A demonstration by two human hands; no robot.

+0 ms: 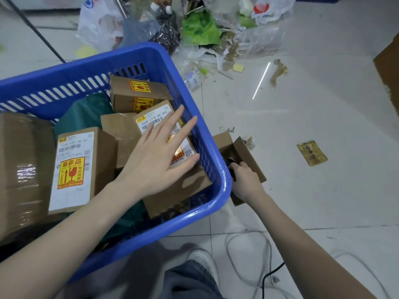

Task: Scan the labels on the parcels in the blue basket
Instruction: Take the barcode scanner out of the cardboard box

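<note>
The blue basket [218, 203] on the floor holds several brown cardboard parcels and a green bag [84, 114]. My left hand [155, 156] is spread open, fingers apart, over a parcel with a white barcode label [153, 118], resting on or just above it. A parcel with a white label and a yellow fragile sticker [73, 169] lies to its left. Another box with yellow stickers [138, 93] stands at the back. My right hand [246, 182] is outside the basket's right rim, closed on a black scanner [230, 164] beside an open small cardboard box [244, 152].
A big taped carton [21, 169] fills the basket's left side. Rubbish, plastic bags and a bottle [194, 78] are piled on the tiled floor beyond the basket. A gold packet [312, 153] lies to the right. A black cable [269, 275] runs by my shoe [203, 262].
</note>
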